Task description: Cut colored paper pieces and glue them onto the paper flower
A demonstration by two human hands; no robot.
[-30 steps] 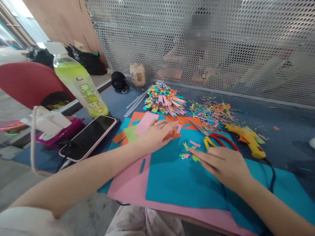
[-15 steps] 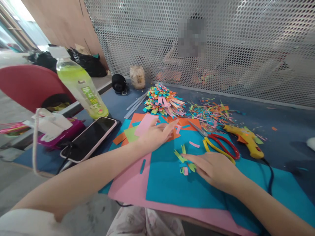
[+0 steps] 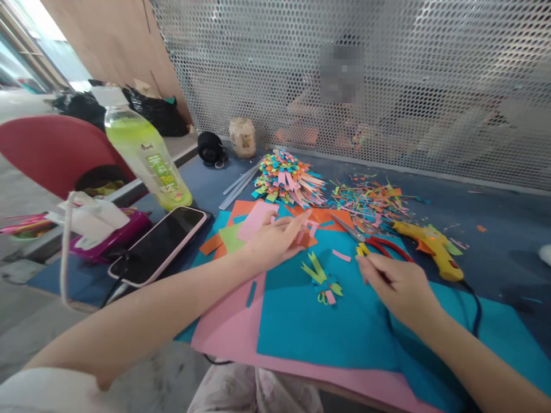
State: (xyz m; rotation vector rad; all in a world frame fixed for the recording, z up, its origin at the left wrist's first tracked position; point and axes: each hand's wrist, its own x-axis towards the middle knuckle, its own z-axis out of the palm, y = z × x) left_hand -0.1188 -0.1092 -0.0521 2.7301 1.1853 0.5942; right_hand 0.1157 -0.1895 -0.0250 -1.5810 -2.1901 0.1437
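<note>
My right hand [image 3: 398,287] has its fingers closed on the yellow handle of a pair of scissors [image 3: 385,244]; the red handle lies behind it and the blades point to the far left. My left hand [image 3: 278,238] is over the orange and pink paper pieces with its fingers stretched out, close to some small pink paper strips [image 3: 313,228]. Between the hands, a small paper cluster [image 3: 327,285] of green, blue and pink strips rests on the blue paper sheet [image 3: 318,338]. A loose pink strip [image 3: 341,256] lies just above the cluster.
A layered paper-strip cone [image 3: 288,178] and a heap of paper scraps [image 3: 370,201] are at the back. A yellow glue gun [image 3: 430,246] with a cord lies right. A phone [image 3: 159,244], drink bottle [image 3: 148,155] and purple tissue box [image 3: 109,238] stand left. Perforated metal sheet [image 3: 258,74] closes the back.
My right hand has left the small paper cluster, moved right and taken hold of the scissors' yellow handle. The cluster now lies free on the blue sheet. My left hand has barely moved.
</note>
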